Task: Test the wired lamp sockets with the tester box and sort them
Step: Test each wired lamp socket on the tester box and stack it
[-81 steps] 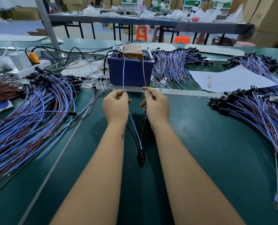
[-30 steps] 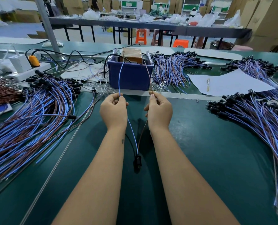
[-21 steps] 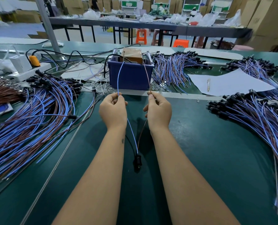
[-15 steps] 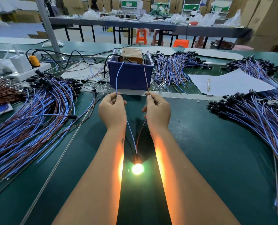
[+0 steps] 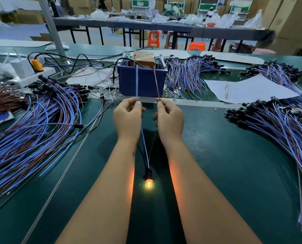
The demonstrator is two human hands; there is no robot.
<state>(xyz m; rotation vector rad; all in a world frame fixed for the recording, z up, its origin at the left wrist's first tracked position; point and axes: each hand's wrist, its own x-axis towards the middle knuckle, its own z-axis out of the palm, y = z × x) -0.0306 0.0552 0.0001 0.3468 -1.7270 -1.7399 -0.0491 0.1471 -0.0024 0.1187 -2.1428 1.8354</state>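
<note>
My left hand (image 5: 128,118) pinches the blue wire (image 5: 137,81) of one lamp socket and my right hand (image 5: 170,118) pinches its brown wire (image 5: 156,81). Both wire ends reach up to the top of the blue tester box (image 5: 141,81) just beyond my hands. The black socket (image 5: 148,173) hangs between my forearms over the green table (image 5: 226,173), and its small bulb (image 5: 148,184) glows orange.
A big pile of wired sockets (image 5: 32,124) spreads at the left, another (image 5: 278,124) at the right, and more (image 5: 187,73) behind the box. A white sheet with a pen (image 5: 248,88) lies at the right rear. A power strip (image 5: 28,76) sits at the far left.
The wire ends moved up onto the tester box contacts and the bulb, dark one second ago, lit up; its glow is now dimmer than half a second ago.
</note>
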